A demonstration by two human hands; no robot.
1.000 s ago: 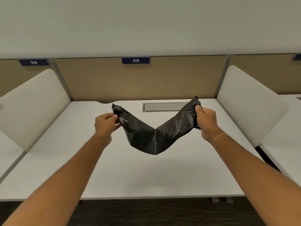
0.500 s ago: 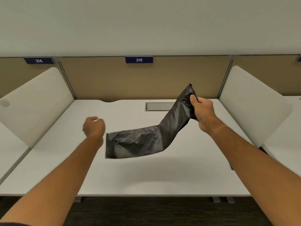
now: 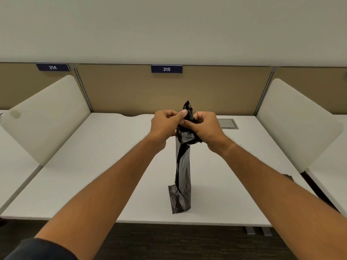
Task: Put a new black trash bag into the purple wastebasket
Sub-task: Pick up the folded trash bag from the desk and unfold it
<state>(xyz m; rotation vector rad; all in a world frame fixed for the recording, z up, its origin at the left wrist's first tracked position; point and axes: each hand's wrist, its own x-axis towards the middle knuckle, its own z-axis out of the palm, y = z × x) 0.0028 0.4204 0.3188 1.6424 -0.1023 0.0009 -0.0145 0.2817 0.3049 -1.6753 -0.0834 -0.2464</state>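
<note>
Above the desk (image 3: 93,175), left hand (image 3: 165,124) and right hand (image 3: 204,126) both pinch the hanging black trash bag (image 3: 183,166) top; film layers likely cling, fingers could slip, mouth won't open.

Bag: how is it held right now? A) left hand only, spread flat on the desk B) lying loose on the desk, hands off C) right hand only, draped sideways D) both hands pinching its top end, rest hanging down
D: the left hand and right hand both grip the top of the bag, which hangs down as a narrow folded strip over the desk.
</note>
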